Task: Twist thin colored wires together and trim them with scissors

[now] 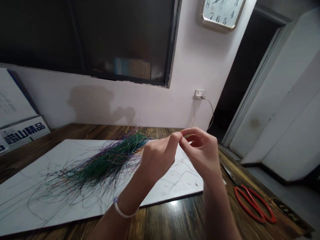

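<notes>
Two hands (158,155) (203,158), strands (105,160) on white board (180,180) — wooden table (165,223), wall clock (221,13)

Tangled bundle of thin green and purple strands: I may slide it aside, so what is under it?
Under the bundle, a flat white board shows around its loose edges. Whatever lies beneath its densest part is covered.

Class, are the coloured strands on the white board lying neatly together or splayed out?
Splayed: the coloured strands fan across the white board, straying in different directions.
</notes>
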Demonstrator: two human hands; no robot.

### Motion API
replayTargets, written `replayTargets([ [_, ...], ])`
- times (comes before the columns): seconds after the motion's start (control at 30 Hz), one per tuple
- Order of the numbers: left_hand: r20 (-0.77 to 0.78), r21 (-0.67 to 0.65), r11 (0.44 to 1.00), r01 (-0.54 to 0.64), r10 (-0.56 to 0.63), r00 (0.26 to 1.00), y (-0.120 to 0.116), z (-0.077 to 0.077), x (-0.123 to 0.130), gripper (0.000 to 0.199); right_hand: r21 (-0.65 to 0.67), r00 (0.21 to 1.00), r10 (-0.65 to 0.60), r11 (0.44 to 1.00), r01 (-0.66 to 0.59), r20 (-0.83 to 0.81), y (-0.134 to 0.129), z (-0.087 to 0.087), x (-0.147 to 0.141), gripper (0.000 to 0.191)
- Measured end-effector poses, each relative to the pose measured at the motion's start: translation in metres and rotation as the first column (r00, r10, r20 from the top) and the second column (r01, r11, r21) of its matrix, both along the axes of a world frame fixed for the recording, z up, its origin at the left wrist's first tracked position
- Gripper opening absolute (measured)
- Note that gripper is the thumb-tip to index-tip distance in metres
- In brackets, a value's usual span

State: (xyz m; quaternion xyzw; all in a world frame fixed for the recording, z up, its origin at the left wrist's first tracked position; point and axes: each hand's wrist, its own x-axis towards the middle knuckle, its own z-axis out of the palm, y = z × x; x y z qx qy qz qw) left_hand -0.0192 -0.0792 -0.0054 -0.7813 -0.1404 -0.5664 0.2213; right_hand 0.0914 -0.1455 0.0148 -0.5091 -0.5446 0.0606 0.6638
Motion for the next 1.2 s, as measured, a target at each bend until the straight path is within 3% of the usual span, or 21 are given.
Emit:
replayTargets([
  [0.2, -0.01, -0.095, 0.992, -0.086, 0.085, 0.996, -0.002, 0.0, 0.0, 0.007, 0.062, 0.99, -0.122, 0.991, 0.118, 0.064, 0.005, -0.004, -0.005, 0.01],
  [0.4, 0.091, -0.358, 0.932, 0.059, -0.029, 0.995, -0.008, 0.005, -0.002, 0.022, 0.067, 0.999, 0.001, 0.998, 0.002, -0.034, 0.002, -0.003, -0.007, 0.009],
  [0.5, 0.189, -0.456, 0.866, 0.203, -0.129, 0.973, -0.008, 0.005, -0.001, 0.026, 0.071, 0.992, 0.071, 0.995, -0.064, -0.106, 0.003, -0.003, -0.006, 0.01],
  [0.67, 0.317, -0.563, 0.701, 0.438, -0.306, 0.898, -0.007, 0.009, -0.003, 0.024, 0.122, 0.959, 0.196, 0.977, -0.174, -0.205, 0.007, -0.004, -0.004, 0.012],
  [0.8, 0.353, -0.616, 0.604, 0.505, -0.361, 0.863, -0.008, 0.012, -0.005, 0.022, 0.132, 0.929, 0.266, 0.962, -0.239, -0.256, 0.008, -0.005, -0.002, 0.012],
  [0.9, 0.37, -0.64, 0.565, 0.521, -0.368, 0.853, -0.007, 0.012, -0.006, 0.021, 0.127, 0.919, 0.285, 0.957, -0.26, -0.271, 0.007, -0.005, -0.001, 0.012],
  [0.97, 0.35, -0.653, 0.563, 0.507, -0.369, 0.861, -0.006, 0.013, -0.007, 0.022, 0.093, 0.922, 0.278, 0.961, -0.262, -0.269, 0.006, -0.005, 0.0, 0.012],
  [1.03, 0.283, -0.664, 0.598, 0.449, -0.355, 0.891, -0.003, 0.014, -0.01, 0.022, 0.028, 0.933, 0.258, 0.965, -0.259, -0.252, 0.005, -0.004, 0.002, 0.013],
  [1.2, -0.022, -0.551, 0.827, 0.112, -0.149, 0.989, 0.003, 0.016, -0.02, 0.021, -0.099, 0.971, 0.195, 0.973, -0.209, -0.136, 0.008, -0.005, 0.006, 0.011],
])
